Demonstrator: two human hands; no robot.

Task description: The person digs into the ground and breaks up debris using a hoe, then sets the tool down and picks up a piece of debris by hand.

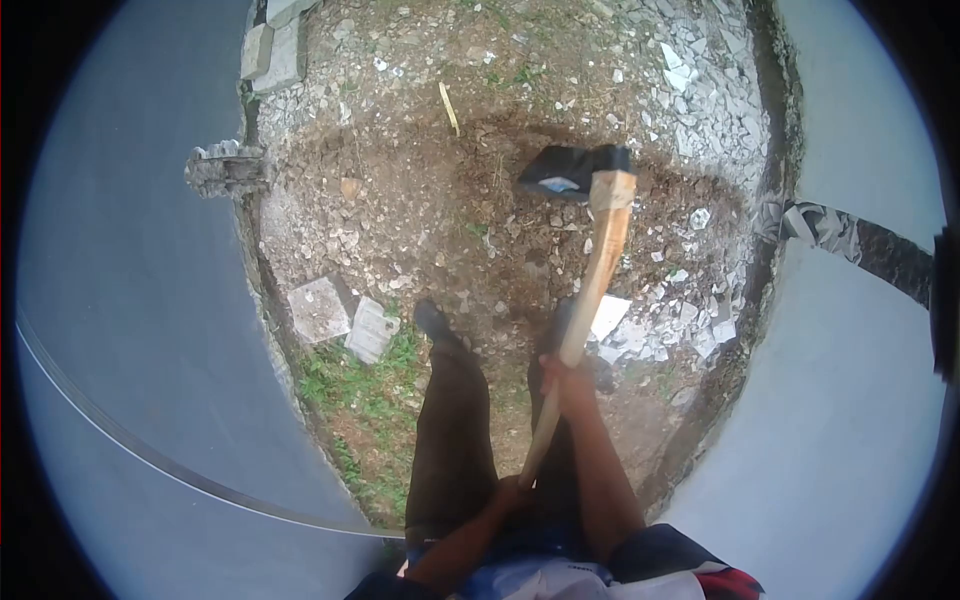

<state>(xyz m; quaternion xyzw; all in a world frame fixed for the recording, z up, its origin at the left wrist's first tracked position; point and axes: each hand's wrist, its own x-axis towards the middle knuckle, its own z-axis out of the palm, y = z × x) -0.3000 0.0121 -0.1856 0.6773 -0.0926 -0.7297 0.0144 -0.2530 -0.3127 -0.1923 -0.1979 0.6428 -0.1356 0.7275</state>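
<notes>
An axe with a curved wooden handle and a black head is raised in front of me over the ground. Its head points to the left and carries a pale blue label. My right hand is wrapped around the middle of the handle. Lower down, close to my body, my left hand grips the handle's end. Below the axe head lies loose brown soil, dug up and mixed with small stones.
Grey walls stand on both sides, the left one and the right one. Two flat slabs lie near my left foot. Broken white tile pieces are scattered at the right. Blocks sit at the far left.
</notes>
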